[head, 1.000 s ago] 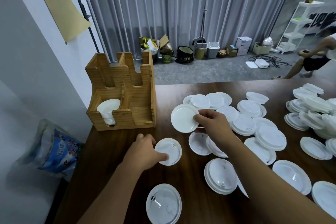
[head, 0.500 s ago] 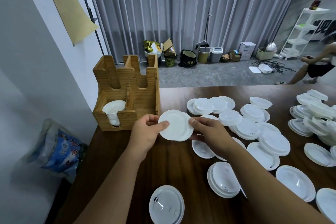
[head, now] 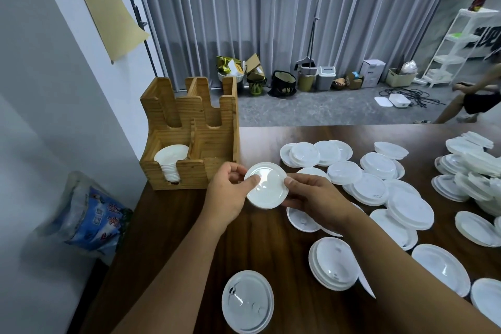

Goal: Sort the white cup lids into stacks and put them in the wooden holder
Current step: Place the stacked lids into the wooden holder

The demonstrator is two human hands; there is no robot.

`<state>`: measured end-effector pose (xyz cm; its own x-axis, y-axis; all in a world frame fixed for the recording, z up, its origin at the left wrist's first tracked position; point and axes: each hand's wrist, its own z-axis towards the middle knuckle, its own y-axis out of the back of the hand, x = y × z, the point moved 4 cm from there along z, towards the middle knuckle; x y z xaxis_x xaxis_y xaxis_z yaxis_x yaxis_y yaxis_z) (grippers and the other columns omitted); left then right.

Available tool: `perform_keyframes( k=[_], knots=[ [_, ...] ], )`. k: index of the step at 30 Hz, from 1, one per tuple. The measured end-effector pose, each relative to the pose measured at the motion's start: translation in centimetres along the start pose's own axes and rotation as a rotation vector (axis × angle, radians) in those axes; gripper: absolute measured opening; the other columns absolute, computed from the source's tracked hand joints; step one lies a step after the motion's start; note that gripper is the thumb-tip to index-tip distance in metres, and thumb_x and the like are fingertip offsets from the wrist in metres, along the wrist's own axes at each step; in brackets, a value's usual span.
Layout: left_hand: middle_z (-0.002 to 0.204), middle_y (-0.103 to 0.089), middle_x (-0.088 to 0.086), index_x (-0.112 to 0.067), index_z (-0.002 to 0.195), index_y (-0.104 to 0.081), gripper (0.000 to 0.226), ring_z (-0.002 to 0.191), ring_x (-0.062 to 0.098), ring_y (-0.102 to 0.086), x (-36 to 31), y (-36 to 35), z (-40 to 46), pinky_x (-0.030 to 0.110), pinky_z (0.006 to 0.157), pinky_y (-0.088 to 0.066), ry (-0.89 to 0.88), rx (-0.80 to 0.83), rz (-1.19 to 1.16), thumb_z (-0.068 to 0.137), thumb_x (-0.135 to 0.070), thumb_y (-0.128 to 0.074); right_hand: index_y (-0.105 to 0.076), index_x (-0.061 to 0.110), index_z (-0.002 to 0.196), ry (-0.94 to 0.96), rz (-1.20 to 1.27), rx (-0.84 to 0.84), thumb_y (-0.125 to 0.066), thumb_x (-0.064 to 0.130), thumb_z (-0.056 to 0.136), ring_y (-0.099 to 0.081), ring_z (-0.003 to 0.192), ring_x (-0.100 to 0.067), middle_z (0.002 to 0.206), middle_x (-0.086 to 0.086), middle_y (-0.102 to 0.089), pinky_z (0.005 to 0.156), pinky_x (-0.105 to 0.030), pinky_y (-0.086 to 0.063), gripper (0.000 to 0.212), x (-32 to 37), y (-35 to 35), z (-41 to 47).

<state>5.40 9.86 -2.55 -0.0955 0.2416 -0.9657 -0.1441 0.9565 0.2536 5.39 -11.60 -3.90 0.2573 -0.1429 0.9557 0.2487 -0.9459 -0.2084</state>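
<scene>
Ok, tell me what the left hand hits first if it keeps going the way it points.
Probably the wooden holder: the left hand, gripping the held lids, points up-table towards its front right corner, though depth is unclear.

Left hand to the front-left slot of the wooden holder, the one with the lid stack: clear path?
Probably yes. The left hand is just right of the wooden holder, with nothing between them, and the slot is open on top above its lid stack. Both hands hold a lid.

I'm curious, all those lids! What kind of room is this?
Probably a workroom or back room, not a home: loose white lids cover a dark table, a wooden holder stores stacks, and bins line a grey curtain.
</scene>
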Motion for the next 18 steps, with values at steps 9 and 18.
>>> perform_keyframes(
  k=[9, 18],
  knots=[
    [0.118, -0.071, -0.006, -0.03, 0.111, -0.065, 0.027, 0.109, 0.015, -0.068, 0.7, 0.0, -0.5, 0.038, 0.088, -0.067, 0.011, 0.093, 0.039, 0.092, -0.032, -0.085, -0.08, 0.014, 0.119, 0.011, -0.16, -0.112, -0.073, 0.02, 0.103, -0.081, 0.102, -0.023, 0.11, -0.005, -0.084, 0.08, -0.028, -0.063, 0.019, 0.0, 0.3, 0.2],
    [0.122, -0.062, -0.017, -0.047, 0.117, -0.068, 0.06, 0.108, 0.008, -0.064, 5.0, 1.5, -4.2, 0.029, 0.084, -0.056, 0.198, 0.852, 0.617, 0.065, -0.05, -0.099, -0.08, 0.009, 0.107, 0.047, -0.14, -0.333, -0.078, 0.01, 0.096, -0.08, 0.092, -0.027, 0.101, -0.012, -0.083, 0.085, -0.04, -0.067, 0.011, -0.5, 1.8, 0.6]
  ],
)
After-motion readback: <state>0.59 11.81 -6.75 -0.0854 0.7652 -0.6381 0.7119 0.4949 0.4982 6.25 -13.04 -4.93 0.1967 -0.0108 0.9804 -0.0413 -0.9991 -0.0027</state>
